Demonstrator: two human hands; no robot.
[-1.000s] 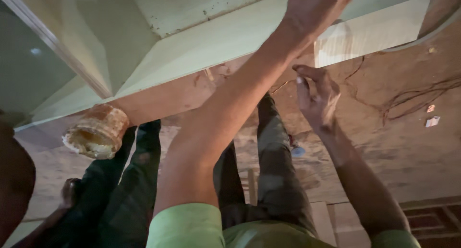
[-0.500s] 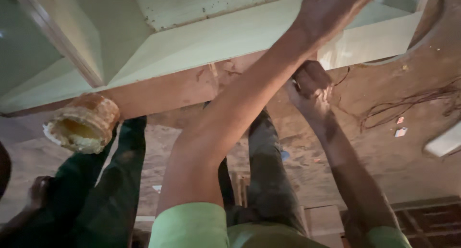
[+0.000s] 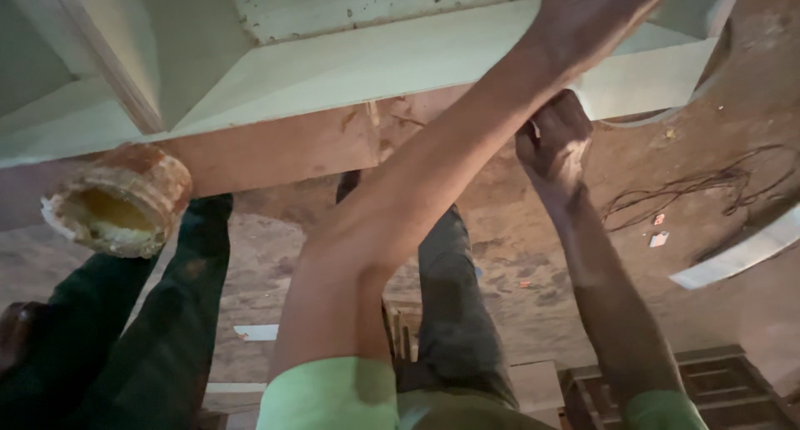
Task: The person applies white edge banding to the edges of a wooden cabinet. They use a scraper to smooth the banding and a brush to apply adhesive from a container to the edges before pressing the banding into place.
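Head view:

- My left hand: raised across the frame, palm flat against the pale green painted board structure near its top right corner. Fingers run out of frame, so I cannot tell how wide they spread; it looks like bracing, to steady the piece.
- My right hand: curled into a tight fist just below the lower edge of the same structure, at its right end. Something small may sit in the fist; I cannot tell what. Placed there, by my judgement, to work at the underside edge.
- Pale green board structure: angled panels meeting at a ridge, with an unpainted brown wooden strip along its lower edge. It fills the upper part of the frame, tilted.
- Paint-crusted tin: orange-brown, open mouth showing yellowish contents, at the left, just below the strip's left end; what carries it is hidden.
- Dark trouser legs: another person, lower left.
- My own legs: centre.
- Dirt floor: loose wires, scraps, well apart from both hands.
- Wooden crate: bottom right corner.
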